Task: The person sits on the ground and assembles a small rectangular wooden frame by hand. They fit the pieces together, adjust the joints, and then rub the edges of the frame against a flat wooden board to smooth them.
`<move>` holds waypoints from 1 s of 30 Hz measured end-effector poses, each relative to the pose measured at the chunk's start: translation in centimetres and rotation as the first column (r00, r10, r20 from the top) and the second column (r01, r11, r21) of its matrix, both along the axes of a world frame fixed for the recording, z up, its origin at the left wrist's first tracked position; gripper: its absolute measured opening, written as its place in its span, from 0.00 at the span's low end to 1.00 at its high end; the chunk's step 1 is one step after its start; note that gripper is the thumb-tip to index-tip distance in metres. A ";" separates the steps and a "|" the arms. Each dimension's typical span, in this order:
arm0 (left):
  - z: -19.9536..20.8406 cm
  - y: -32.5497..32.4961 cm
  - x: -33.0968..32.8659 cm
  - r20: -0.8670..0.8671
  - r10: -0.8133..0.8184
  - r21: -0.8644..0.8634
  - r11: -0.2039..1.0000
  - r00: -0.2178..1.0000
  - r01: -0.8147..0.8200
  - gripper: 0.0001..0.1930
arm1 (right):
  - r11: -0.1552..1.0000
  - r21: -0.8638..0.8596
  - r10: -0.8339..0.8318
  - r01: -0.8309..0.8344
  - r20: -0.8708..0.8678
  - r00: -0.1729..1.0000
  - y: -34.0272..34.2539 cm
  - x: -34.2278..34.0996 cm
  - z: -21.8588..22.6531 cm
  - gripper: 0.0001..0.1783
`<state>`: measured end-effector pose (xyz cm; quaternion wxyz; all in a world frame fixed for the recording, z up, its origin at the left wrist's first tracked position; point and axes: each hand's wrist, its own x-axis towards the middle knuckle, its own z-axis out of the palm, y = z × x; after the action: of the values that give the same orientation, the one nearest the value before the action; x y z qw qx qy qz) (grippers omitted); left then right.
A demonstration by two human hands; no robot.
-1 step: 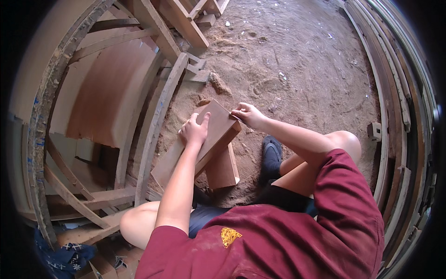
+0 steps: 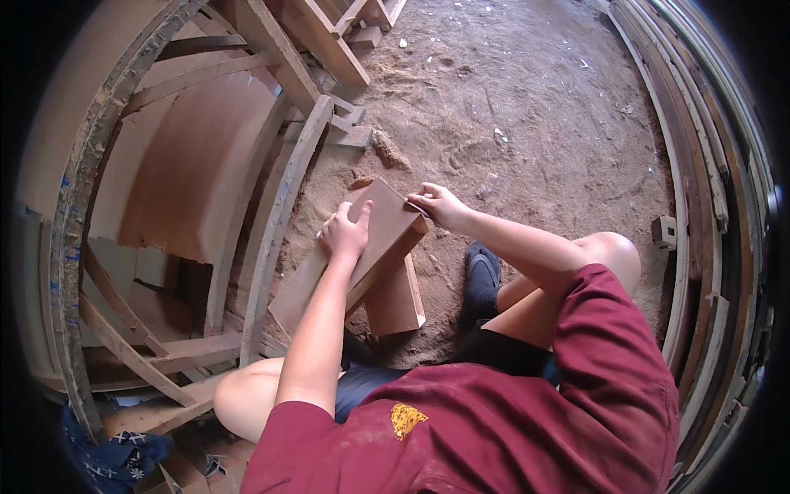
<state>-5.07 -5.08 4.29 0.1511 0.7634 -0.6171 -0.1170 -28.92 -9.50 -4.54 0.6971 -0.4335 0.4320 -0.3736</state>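
A long, box-shaped wooden piece (image 2: 383,216) lies slanted in front of me, its far end pointing up and to the right. My left hand (image 2: 343,235) grips it from the left side, thumb on the upper face and fingers bent over the edge. At the far right corner, my right hand (image 2: 438,206) pinches a small, thin, flat piece (image 2: 417,207) against the end edge. What that thin piece is made of, I cannot tell. Under the wooden piece, crossing it, sits a second wooden block (image 2: 395,305) on the ground.
Sandy ground (image 2: 527,123) with scattered pale chips stretches ahead. On the left stands a curved wooden frame (image 2: 284,222) with boards behind it. Long planks (image 2: 699,165) are stacked along the right. A dark patterned cloth (image 2: 119,453) lies at the lower left. My dark shoe (image 2: 481,272) is near the block.
My right hand and the thin piece have shifted very slightly at the corner. My left hand and the wooden piece look almost unmoved.
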 end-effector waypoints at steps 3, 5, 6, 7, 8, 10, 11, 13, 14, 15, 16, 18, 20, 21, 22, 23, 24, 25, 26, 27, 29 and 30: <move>1.1 0.3 -0.1 0.054 -0.002 0.039 0.999 0.999 0.000 0.37 | 0.986 -0.168 -0.051 0.017 -0.201 0.978 -2.4 2.8 3.3 0.18; 0.9 0.3 -0.1 0.072 0.000 0.038 0.999 0.997 -0.003 0.37 | 0.981 -0.191 -0.028 -0.012 -0.204 0.978 -4.2 3.8 3.8 0.20; 0.7 0.1 0.0 0.078 0.003 0.036 0.999 0.997 -0.006 0.37 | 0.984 -0.179 -0.019 -0.022 -0.223 0.975 -4.6 4.3 4.0 0.20; 0.5 0.0 0.1 0.076 0.004 0.036 0.999 0.997 -0.007 0.36 | 0.986 -0.167 -0.011 -0.030 -0.240 0.971 -5.0 4.7 4.2 0.20; 0.4 0.0 0.3 0.075 0.004 0.036 0.999 0.997 -0.007 0.36 | 0.987 -0.155 -0.004 -0.037 -0.257 0.966 -5.1 4.7 4.4 0.19; 0.3 0.0 0.2 0.063 0.002 0.038 0.999 0.998 -0.005 0.36 | 0.982 -0.170 0.020 -0.080 -0.332 0.943 -4.7 3.7 4.6 0.21; 0.2 0.0 0.0 0.059 -0.003 0.035 0.999 0.998 0.001 0.36 | 0.979 -0.176 0.029 -0.100 -0.368 0.929 -4.3 3.0 4.7 0.21; 0.2 0.1 0.1 0.047 0.006 0.040 0.999 0.999 -0.008 0.36 | 0.957 -0.188 0.117 -0.223 -0.451 0.885 -2.5 0.8 5.5 0.22; 0.3 0.2 0.0 0.040 0.005 0.045 0.999 0.999 -0.007 0.35 | 0.941 -0.203 0.145 -0.271 -0.483 0.863 -1.5 -0.5 5.8 0.23; 0.3 0.1 -0.1 0.036 0.001 0.044 0.999 0.999 -0.003 0.35 | 0.922 -0.222 0.164 -0.316 -0.515 0.841 -1.0 -1.6 6.2 0.23; 0.2 0.1 -0.2 0.034 0.006 0.024 1.000 0.999 -0.006 0.35 | 0.877 -0.270 0.165 -0.398 -0.609 0.776 -0.9 -2.7 6.7 0.24; 0.0 0.3 -0.4 0.033 0.016 -0.018 1.000 0.999 -0.015 0.34 | 0.759 -0.326 0.129 -0.563 -0.773 0.622 -0.9 -4.2 8.1 0.26; 0.1 0.6 -0.2 0.024 0.000 -0.039 0.999 1.000 0.001 0.36 | 0.873 -0.266 0.077 -0.409 -0.753 0.653 -1.2 -3.0 9.6 0.28; 0.3 1.0 0.2 0.021 0.002 -0.049 0.999 1.000 -0.001 0.37 | 0.914 -0.232 0.055 -0.334 -0.743 0.667 -1.1 -1.7 10.7 0.29; 0.7 1.0 0.3 0.007 0.001 -0.017 1.000 1.000 -0.001 0.37 | 0.899 -0.298 -0.022 -0.322 -0.764 0.645 -0.1 -0.9 12.2 0.28; 0.8 1.3 0.6 0.016 0.011 -0.034 0.999 1.000 -0.010 0.37 | 0.842 -0.338 0.005 -0.420 -0.775 0.632 -1.2 0.3 10.6 0.26; 0.4 1.1 0.6 0.023 0.011 -0.055 0.998 1.000 -0.010 0.37 | 0.814 -0.383 -0.019 -0.436 -0.768 0.640 -2.1 1.1 10.4 0.25; 0.1 0.9 0.8 0.031 0.015 -0.071 0.997 0.999 -0.013 0.36 | 0.784 -0.424 -0.035 -0.454 -0.760 0.650 -3.1 2.3 10.2 0.25; -0.2 0.6 0.3 0.045 0.002 -0.091 0.996 0.999 0.002 0.34 | 0.788 -0.480 -0.162 -0.385 -0.766 0.623 -4.3 3.2 9.8 0.25; -0.1 0.6 -0.3 0.047 -0.009 -0.089 0.996 0.999 0.013 0.33 | 0.787 -0.537 -0.270 -0.304 -0.742 0.614 -5.2 3.7 9.1 0.25; 0.5 0.0 -1.6 0.062 -0.036 -0.104 0.994 0.997 0.042 0.31 | 0.736 -0.664 -0.491 -0.133 -0.659 0.570 -7.7 3.7 8.9 0.25; 0.3 0.7 -0.9 0.082 -0.003 -0.170 0.985 0.997 0.017 0.28 | 0.795 -0.604 -0.446 -0.058 -0.645 0.621 -7.7 5.3 9.1 0.27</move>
<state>-6.02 -4.35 4.57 0.1899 0.7487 -0.6342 -0.0336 -23.63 -17.23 4.60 0.2376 -0.6844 0.5973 -0.3440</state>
